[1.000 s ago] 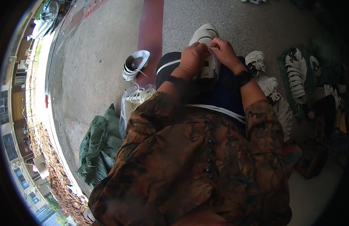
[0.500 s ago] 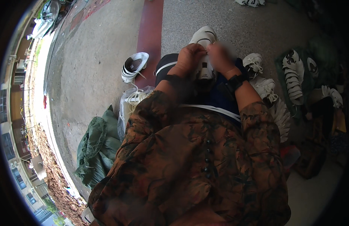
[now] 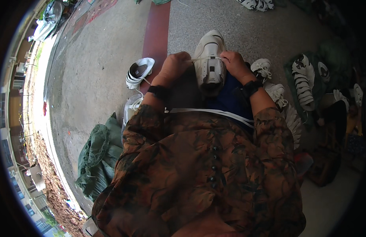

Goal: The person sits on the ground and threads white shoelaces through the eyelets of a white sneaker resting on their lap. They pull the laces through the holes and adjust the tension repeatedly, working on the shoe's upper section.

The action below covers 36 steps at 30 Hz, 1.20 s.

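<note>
A white shoe upper (image 3: 208, 47) with a perforated tongue rests on my lap, toe pointing away from me. A pale shoelace (image 3: 206, 59) runs taut across it from side to side. My left hand (image 3: 177, 65), left of the shoe, is closed on one end of the lace. Close against the shoe's right side, my right hand (image 3: 234, 63) pinches the other end. More white laces (image 3: 210, 111) lie over my lap, on the dark blue cloth.
One white and black shoe upper (image 3: 139, 73) lies on the floor to the left, near a clear plastic bag (image 3: 130, 106). A green sack (image 3: 100, 158) sits closer in. On the right are laced uppers (image 3: 262, 68) and a row of stacked uppers (image 3: 303, 83).
Both hands were together over the shoe; now they are apart, the left one drawn out leftward, with the lace stretched between them. More of the shoe shows.
</note>
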### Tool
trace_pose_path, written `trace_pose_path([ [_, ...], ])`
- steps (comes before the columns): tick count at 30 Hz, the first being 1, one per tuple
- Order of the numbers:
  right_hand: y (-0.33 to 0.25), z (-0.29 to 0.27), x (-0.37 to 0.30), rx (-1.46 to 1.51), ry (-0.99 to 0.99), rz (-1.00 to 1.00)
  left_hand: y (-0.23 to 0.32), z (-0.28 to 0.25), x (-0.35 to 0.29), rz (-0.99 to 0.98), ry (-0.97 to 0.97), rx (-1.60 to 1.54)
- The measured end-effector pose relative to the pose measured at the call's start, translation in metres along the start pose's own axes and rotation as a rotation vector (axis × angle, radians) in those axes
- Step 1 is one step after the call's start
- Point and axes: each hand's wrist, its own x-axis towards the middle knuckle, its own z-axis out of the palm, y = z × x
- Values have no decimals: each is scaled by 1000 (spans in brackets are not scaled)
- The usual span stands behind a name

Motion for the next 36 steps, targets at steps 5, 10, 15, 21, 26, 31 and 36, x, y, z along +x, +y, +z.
trace_pose_path([
  [5, 19, -21, -15, -298, -17, 131, -21, -51, -24, -110, -9, 40],
  [10, 70, -143, -74, -691, -35, 478, -51, -100, -55, -303, 35, -67],
  [15, 95, -295, -175, -933, 9, 717, -106, -126, -83, -189, 138, -152],
  [21, 105, -313, -223, -909, -237, 871, -119, -141, -110, -138, 200, -142],
  [26, 40, -148, -116, -456, -70, 467, -128, -160, -138, -224, 256, -82],
  [31, -27, -30, -40, -213, -65, 113, -137, -173, -163, -345, 253, -30],
  [36, -3, -19, -34, -247, -114, 116, -140, -184, -179, -384, 277, -54],
])
